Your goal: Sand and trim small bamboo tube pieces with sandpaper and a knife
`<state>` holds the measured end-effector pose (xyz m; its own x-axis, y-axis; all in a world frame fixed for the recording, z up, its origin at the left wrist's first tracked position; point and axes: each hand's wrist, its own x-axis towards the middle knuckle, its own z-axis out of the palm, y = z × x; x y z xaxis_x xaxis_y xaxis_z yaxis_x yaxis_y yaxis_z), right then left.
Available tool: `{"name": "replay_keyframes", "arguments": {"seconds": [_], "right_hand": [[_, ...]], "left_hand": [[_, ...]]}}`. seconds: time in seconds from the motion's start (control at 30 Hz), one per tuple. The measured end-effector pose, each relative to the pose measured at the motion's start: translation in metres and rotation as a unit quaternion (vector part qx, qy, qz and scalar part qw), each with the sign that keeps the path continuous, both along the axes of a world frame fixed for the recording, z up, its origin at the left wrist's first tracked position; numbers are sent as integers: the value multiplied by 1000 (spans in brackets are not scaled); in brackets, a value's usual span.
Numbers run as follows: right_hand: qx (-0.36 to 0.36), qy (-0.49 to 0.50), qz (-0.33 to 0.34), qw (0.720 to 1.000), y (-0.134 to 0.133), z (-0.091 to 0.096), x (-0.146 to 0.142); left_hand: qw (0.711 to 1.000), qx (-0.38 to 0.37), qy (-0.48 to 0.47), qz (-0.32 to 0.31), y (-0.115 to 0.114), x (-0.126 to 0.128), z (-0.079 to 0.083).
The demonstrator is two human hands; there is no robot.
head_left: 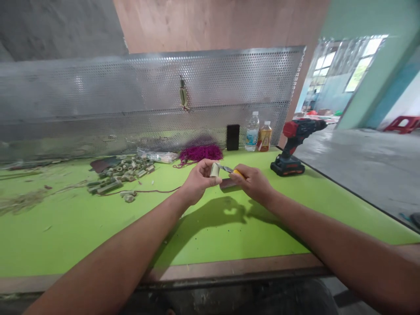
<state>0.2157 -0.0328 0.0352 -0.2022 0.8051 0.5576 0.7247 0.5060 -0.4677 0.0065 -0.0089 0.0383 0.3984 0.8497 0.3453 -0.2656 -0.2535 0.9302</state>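
My left hand is closed around a short pale bamboo piece, held above the green table. My right hand grips a knife with a yellow handle. Its thin blade points left and touches the end of the bamboo piece. Both hands hover close together over the middle of the table.
A pile of cut bamboo pieces lies at the left, with a plastic bag and magenta string behind. A black phone, two bottles and a red cordless drill stand by the perforated metal panel.
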Motion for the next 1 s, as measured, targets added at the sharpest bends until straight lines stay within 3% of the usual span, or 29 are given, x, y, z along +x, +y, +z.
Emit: {"name": "replay_keyframes", "arguments": {"seconds": [0.33,0.6,0.8,1.0], "right_hand": [[-11,-44,-18,999,-2,-1,-3],[-6,-75,-30,997,-4,2,-3],[10,-97,-54,994,-2,4,-1],[12,-105,-73,992,-3,4,-3]], "left_hand": [[996,6,89,-6,-11,3,12],[988,37,148,-1,-8,5,7],[987,52,151,14,-12,5,14],[986,60,156,13,-5,2,8]]}}
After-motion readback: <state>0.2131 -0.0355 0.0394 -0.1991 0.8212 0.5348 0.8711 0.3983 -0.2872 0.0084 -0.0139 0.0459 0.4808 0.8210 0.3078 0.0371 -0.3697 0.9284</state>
